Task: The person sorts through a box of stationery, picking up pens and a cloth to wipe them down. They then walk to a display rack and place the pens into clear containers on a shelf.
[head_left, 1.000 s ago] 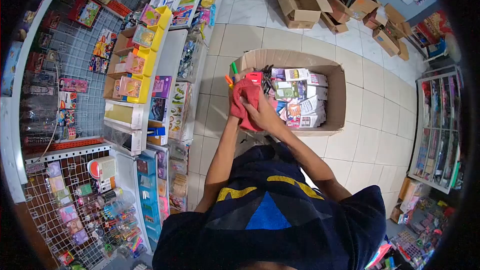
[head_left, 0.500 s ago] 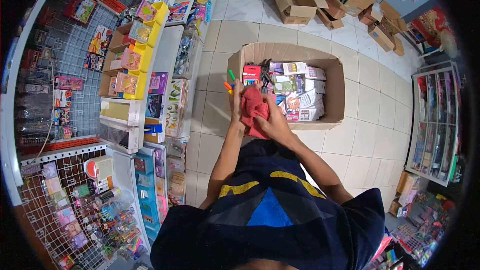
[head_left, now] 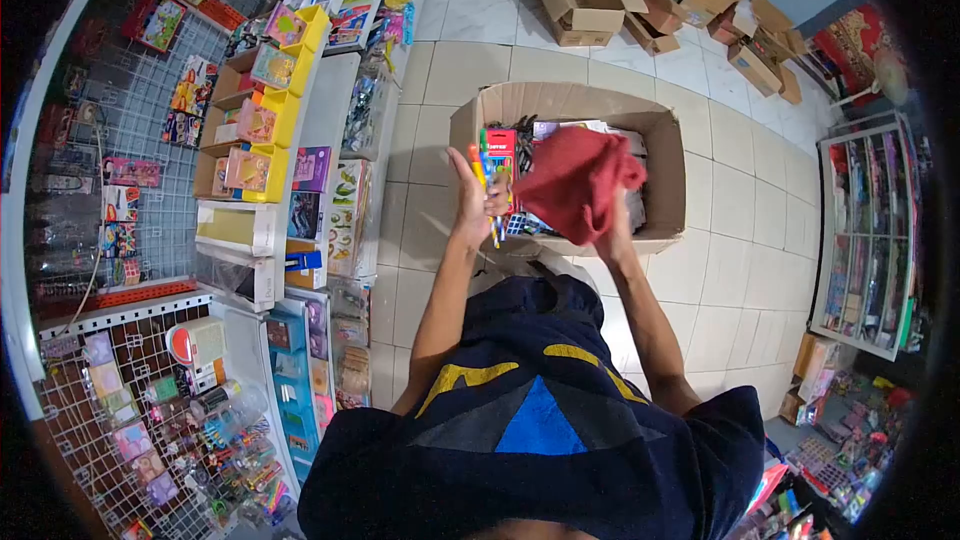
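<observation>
On the tiled shop floor, over the near-left corner of the open cardboard box (head_left: 668, 155), your left hand (head_left: 470, 208) grips a marker pack (head_left: 497, 162) upright, while your right hand (head_left: 612, 225) clutches the red cloth (head_left: 575, 180) aside, clear of it.

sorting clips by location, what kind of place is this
Most likely a stationery or toy shop. Shelves and wire racks hold packaged goods, an open carton of stock sits on the tiled floor, and the left hand holds a marker pack.
</observation>
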Demonstrator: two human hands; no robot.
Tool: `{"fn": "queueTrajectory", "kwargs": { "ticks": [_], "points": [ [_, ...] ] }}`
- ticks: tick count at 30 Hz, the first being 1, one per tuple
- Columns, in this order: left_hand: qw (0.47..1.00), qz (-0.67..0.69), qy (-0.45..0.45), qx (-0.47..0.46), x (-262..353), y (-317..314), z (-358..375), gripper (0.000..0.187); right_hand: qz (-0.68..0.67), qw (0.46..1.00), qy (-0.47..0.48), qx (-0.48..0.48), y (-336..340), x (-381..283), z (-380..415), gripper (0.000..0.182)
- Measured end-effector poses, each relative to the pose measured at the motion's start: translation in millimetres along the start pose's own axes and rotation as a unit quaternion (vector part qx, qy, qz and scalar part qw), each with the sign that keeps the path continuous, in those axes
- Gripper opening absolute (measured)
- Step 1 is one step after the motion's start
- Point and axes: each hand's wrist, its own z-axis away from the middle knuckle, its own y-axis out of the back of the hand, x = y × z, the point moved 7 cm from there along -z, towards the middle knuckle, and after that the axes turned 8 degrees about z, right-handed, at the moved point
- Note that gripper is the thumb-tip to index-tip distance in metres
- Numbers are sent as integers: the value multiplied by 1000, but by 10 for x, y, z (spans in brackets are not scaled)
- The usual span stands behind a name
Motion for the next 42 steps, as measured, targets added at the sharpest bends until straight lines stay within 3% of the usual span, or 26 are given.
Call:
{"fn": "queueTrajectory", "kwargs": {
  "ticks": [1, 2, 3, 4, 5, 7, 9, 11, 14, 17, 19, 23, 24, 27, 28, 31, 32, 34, 35, 37, 39, 41, 42],
  "points": [
    [988, 22, 44, -144, -74, 19, -92, 76, 76, 995, 26, -61, -232, 9, -23, 57],
    [997, -23, -41, -59, -103, -225, -24, 75, 93, 989, 23, -109, -259, 322, -235, 58],
    [989, -67, -128, 27, -118, -487, 112, 77, 260, 960, 40, -93, -427, 358, -238, 55],
    [986, -102, -129, 13, -172, -369, 83, 70, 340, 918, 154, -136, -721, 284, -216, 55],
    [982, -138, -131, 1, -234, -80, -1, 65, 302, 920, 232, -97, -713, 316, -264, 56],
    [967, -212, -137, -23, -206, 297, -92, 61, 222, 937, 249, -109, -872, 194, -211, 56],
    [875, -403, -262, -57, -89, 247, 30, 55, 241, 928, 274, -79, -810, 358, -260, 57],
    [866, -415, -279, -22, -203, 552, -83, 51, 239, 925, 290, -54, -803, 390, -269, 56],
    [825, -469, -309, -66, -30, 100, 108, 51, 216, 930, 296, -25, -854, 348, -194, 54],
    [794, -475, -376, -48, 7, 214, 40, 50, 229, 921, 316, -12, -900, 265, -212, 54],
    [858, -450, -248, 5, 4, 265, 23, 50, 252, 906, 339, -6, -957, 161, -230, 53],
    [904, -410, -110, 49, -144, 266, 127, 48, 156, 940, 301, 47, -667, -26, -684, 50],
    [948, -310, -12, 71, -175, 84, 350, 56, 103, 953, 280, 44, -602, -178, -778, 49],
    [970, -242, -14, 8, -186, 320, 253, 64, 75, 973, 216, 21, -460, -498, -808, 50],
    [981, -186, -51, -17, -88, 113, 327, 53, 47, 985, 166, -20, -426, -483, -814, 47],
    [961, -226, -158, -2, 132, 34, 282, 45, -11, 993, 72, -97, -378, -355, -735, 51],
    [976, -172, -132, -24, 168, 47, 254, 38, -32, 993, 53, -105, -386, -276, -665, 54],
    [972, -74, -210, -74, 283, -154, 237, 37, -48, 990, 32, -131, -521, -178, -495, 61],
    [964, -25, -246, -97, 331, -220, 248, 36, -4, 993, 9, -117, -561, -120, -386, 63],
    [957, -22, -285, -47, 372, -95, 164, 35, 71, 990, -20, -124, -612, 140, -344, 63],
    [946, -70, -313, -43, 351, -197, 155, 36, 286, 946, -45, -146, -666, 369, -296, 54],
    [957, -126, -255, -56, 216, -156, 89, 49, 327, 917, 88, -211, -973, 290, -171, 40],
    [966, -80, -231, -83, 171, -142, 91, 50, 316, 905, 162, -233, -1105, 243, -121, 35]
  ]
}}
